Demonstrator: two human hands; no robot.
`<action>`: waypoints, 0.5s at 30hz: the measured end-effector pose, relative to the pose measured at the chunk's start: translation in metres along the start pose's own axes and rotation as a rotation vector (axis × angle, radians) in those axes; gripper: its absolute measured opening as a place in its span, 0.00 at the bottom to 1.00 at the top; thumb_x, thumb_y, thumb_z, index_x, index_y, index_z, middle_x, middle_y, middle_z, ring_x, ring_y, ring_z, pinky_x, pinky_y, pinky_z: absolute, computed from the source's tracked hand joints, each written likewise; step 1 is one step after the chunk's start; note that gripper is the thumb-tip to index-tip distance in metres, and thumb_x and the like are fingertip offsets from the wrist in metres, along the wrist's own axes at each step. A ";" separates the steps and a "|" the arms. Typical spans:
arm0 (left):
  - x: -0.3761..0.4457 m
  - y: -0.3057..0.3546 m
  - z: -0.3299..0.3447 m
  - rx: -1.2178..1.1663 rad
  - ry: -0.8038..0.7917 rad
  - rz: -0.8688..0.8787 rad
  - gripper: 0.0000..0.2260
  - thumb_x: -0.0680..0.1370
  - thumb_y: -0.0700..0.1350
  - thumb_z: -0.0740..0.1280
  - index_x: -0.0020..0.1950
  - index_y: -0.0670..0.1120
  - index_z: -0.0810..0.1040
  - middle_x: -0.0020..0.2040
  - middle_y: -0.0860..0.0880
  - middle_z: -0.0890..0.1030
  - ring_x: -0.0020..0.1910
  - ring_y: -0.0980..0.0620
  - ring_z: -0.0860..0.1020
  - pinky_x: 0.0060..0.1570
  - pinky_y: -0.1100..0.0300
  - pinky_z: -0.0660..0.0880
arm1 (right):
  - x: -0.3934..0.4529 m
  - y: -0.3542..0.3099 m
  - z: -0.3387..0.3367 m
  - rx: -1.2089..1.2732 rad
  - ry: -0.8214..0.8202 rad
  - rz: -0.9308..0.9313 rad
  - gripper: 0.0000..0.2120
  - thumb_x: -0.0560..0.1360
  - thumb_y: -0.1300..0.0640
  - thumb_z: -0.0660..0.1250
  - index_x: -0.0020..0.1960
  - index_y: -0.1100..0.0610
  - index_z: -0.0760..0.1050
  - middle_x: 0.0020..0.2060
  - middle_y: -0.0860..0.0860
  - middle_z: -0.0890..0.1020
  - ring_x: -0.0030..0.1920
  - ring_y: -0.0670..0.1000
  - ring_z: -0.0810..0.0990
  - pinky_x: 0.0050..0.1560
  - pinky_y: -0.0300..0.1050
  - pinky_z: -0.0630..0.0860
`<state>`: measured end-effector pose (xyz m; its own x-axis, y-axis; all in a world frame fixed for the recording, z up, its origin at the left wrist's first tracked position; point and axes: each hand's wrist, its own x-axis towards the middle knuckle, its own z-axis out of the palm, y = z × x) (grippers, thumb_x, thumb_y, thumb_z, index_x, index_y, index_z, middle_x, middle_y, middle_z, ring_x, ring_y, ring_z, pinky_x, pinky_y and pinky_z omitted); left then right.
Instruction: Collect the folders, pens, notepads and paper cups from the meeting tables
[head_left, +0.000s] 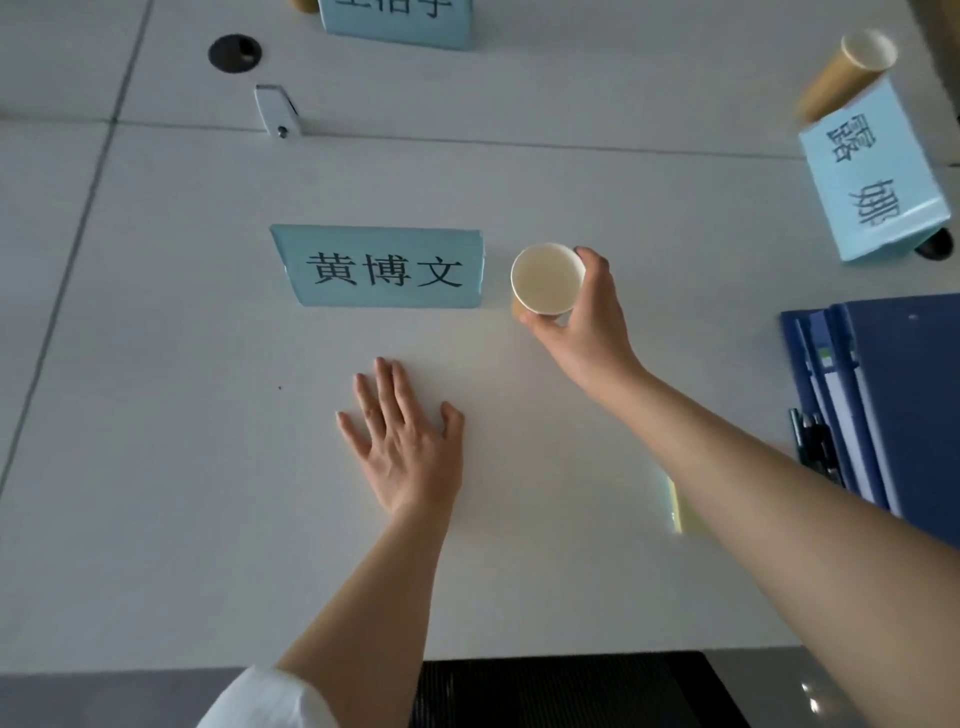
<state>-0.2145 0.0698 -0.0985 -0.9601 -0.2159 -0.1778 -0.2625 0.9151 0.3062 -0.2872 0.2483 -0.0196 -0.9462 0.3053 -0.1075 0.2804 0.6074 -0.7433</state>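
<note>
1. A white counter (208, 493) fills the view, seen from above by a person leaning over it.
2. The right hand (582, 322) grips a paper cup (548, 278) by its rim and side, fingers and thumb curled round it; the cup is white inside and looks empty.
3. The cup sits just right of a pale blue name card (384, 267) printed in black with "黄博文".
4. The left hand (405, 441) lies flat on the counter, fingers straight and spread, holding nothing.
5. At the right edge, blue folders (893, 395) lie stacked, with dark pens (813, 441) beside them.
6. Far right, a second name card (872, 176) reads "露娜", with another paper cup (847, 73) behind it.
</note>
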 end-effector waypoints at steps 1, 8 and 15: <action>0.001 0.000 0.001 -0.004 0.006 -0.006 0.33 0.78 0.57 0.55 0.80 0.46 0.51 0.81 0.52 0.51 0.79 0.49 0.45 0.76 0.44 0.39 | 0.008 0.000 0.004 0.017 -0.003 -0.001 0.37 0.69 0.53 0.74 0.72 0.57 0.59 0.65 0.54 0.70 0.62 0.52 0.72 0.55 0.38 0.67; 0.001 0.001 0.002 0.015 0.030 -0.015 0.34 0.76 0.57 0.55 0.79 0.46 0.52 0.80 0.52 0.52 0.79 0.50 0.46 0.76 0.45 0.40 | 0.041 -0.002 0.023 0.042 0.008 -0.014 0.38 0.69 0.52 0.75 0.72 0.59 0.59 0.66 0.55 0.70 0.63 0.53 0.73 0.56 0.38 0.67; 0.000 0.000 0.001 0.020 0.051 -0.006 0.34 0.76 0.58 0.55 0.79 0.46 0.52 0.80 0.51 0.52 0.79 0.49 0.46 0.76 0.43 0.41 | 0.017 0.018 0.020 0.020 -0.057 0.095 0.42 0.71 0.56 0.73 0.75 0.59 0.51 0.67 0.56 0.68 0.66 0.53 0.70 0.62 0.43 0.67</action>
